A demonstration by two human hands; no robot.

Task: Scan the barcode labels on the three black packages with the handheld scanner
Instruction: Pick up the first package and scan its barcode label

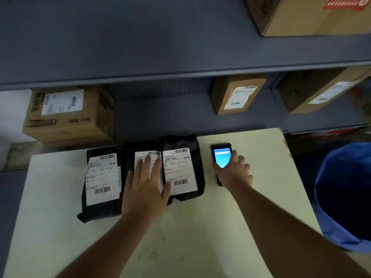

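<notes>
Your left hand point(145, 189) lies flat, fingers spread, on the middle black package point(143, 155) — it's covering that label. The three packages sit side by side on the table point(190, 227). Your right hand point(232, 170) curls around the handheld scanner point(220, 155) lying flat beside them — a loose hold could let it slip.

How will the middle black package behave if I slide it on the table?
The middle black package looks like a soft, wrinkled poly bag, so it would probably flex rather than stay stiff. It lies flat and shouldn't roll, but may nudge the touching right package.
</notes>
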